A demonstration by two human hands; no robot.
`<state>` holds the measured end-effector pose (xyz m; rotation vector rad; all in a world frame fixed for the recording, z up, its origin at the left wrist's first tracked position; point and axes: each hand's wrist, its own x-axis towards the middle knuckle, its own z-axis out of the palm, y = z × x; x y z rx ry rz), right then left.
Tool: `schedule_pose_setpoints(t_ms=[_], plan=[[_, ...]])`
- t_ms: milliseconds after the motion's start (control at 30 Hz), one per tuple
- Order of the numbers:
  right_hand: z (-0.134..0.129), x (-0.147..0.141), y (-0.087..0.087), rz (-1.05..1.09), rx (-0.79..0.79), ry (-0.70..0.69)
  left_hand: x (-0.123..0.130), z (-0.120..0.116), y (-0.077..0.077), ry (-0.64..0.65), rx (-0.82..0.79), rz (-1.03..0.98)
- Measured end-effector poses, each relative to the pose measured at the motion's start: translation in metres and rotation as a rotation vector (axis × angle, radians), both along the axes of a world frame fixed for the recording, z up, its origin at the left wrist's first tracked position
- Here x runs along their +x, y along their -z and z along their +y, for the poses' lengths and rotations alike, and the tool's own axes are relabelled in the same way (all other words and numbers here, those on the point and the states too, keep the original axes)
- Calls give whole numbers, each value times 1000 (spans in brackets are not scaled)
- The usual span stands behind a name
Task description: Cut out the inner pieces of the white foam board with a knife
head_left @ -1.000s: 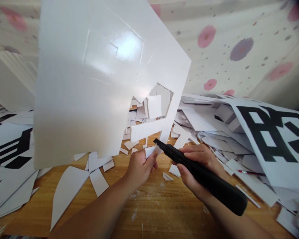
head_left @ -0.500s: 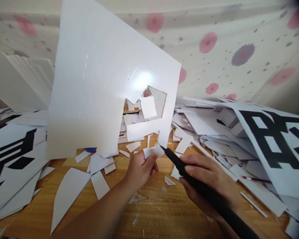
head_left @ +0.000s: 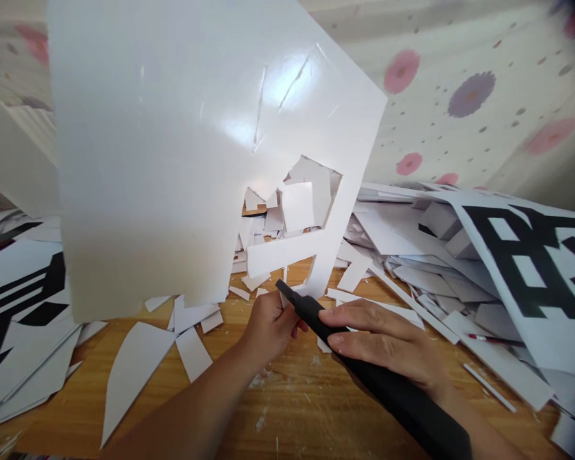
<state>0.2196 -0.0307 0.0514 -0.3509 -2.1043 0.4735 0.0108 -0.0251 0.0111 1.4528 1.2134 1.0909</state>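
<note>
A large white foam board [head_left: 153,160] stands upright and tilted in front of me, with an irregular opening cut through its lower right part and several thin slits above it. My left hand [head_left: 271,322] is closed, pinching the board at its narrow lower edge, below the opening. In my right hand [head_left: 383,338] is a black pen-shaped cutter [head_left: 359,358], gripped along its thick handle. The cutter's front end crosses in front of my left thumb, close to the board's lower edge. Its thin tip cannot be made out now.
White offcuts [head_left: 137,377] lie scattered over the wooden table [head_left: 297,409]. At right, a sheet with black printed shapes [head_left: 522,275] rests on a heap of white pieces, near a red pencil [head_left: 493,338]. More black-printed sheets [head_left: 23,300] lie left. A flowered curtain [head_left: 441,147] hangs behind.
The board has swung nearer and turned, its right edge shifting right and showing more slits. The cutter has moved left across my left thumb. My left hand keeps its pinch.
</note>
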Motion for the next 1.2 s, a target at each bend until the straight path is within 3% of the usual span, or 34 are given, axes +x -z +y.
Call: schedule_pose_setpoints(t_ms=[200,733,1000,1200], plan=[[6,9,-3,-26,0,-46,-6,0,7,-20,16,43],[-5,17,-9,-128,58,131,-3,-3,3,-72,-11,159],[-10,17,-12,-255,154,95,-5,-3,2,-57,-14,177],[-7,19,-16,-191,181,133,-5,-1,1,-83,-35,166]])
